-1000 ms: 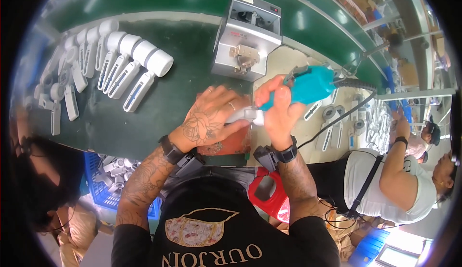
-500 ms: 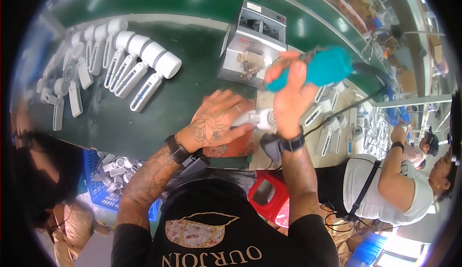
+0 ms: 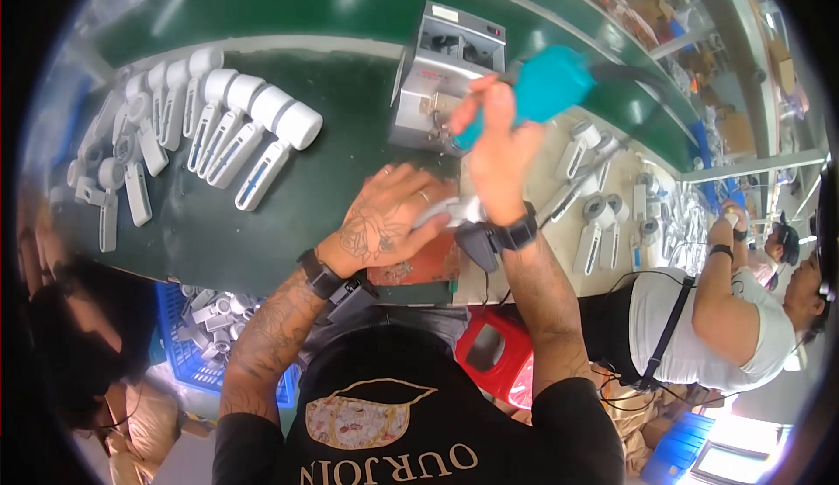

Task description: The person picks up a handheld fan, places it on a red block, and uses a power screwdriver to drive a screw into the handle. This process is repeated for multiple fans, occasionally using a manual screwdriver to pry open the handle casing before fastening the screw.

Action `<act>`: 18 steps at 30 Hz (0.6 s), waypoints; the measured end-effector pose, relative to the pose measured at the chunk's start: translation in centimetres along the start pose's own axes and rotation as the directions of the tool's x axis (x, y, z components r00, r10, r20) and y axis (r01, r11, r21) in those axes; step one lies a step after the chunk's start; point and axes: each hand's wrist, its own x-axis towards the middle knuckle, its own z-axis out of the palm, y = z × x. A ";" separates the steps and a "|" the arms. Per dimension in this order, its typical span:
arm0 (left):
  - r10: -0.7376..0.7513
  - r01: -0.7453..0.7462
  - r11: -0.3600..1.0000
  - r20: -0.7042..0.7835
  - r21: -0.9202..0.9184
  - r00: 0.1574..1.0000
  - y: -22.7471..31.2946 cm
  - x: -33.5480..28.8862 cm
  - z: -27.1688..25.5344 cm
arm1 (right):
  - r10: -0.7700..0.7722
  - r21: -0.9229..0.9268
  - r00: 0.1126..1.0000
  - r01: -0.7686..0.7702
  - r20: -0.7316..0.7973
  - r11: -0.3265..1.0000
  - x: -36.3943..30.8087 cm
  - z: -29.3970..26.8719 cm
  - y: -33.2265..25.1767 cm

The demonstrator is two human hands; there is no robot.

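The left hand (image 3: pixel 384 218) is closed over the handle of a white handheld unit (image 3: pixel 456 211), with the thumb along its near side. The unit's round end projects to the right of this hand and is partly hidden by the right wrist. A red-brown pad (image 3: pixel 419 266) lies below the left hand.

The right hand (image 3: pixel 500 148) is wrapped around a teal power tool (image 3: pixel 552 83). One second ago, the tool's nose is at the unit; now it is raised beyond the left hand, with its nose in front of the grey machine (image 3: pixel 447 74). Contact between nose and machine cannot be told. Half a second ago, the unit's grille is exposed; now it is covered.

The left hand keeps its position. The row of white fans (image 3: pixel 297 125) to its far left is unchanged. Further white units (image 3: pixel 599 214) lie right of the right hand.
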 end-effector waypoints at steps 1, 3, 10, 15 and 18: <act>-0.021 0.021 1.000 -0.002 0.021 1.000 0.0 0.0 0.1 | 0.041 -0.003 0.999 -0.041 -0.021 0.999 -1.1 -0.6 -1.2; -0.013 0.013 1.000 0.017 0.000 1.000 0.4 0.5 0.1 | 0.067 0.090 0.997 -0.062 -0.046 0.994 -3.4 -2.9 -2.2; 0.002 0.004 0.998 0.091 -0.066 0.996 0.4 0.9 -0.7 | 0.022 0.073 1.000 -0.022 -0.005 0.997 -7.2 -5.2 -2.3; -0.001 0.009 0.997 0.101 -0.072 0.995 0.5 0.7 -0.5 | 0.042 0.082 0.999 -0.042 0.010 0.996 -7.7 -5.3 -2.1; 0.003 0.000 1.000 0.091 -0.025 0.996 0.4 0.6 -0.2 | 0.049 0.111 0.998 -0.045 -0.037 0.993 -8.0 -5.2 -2.0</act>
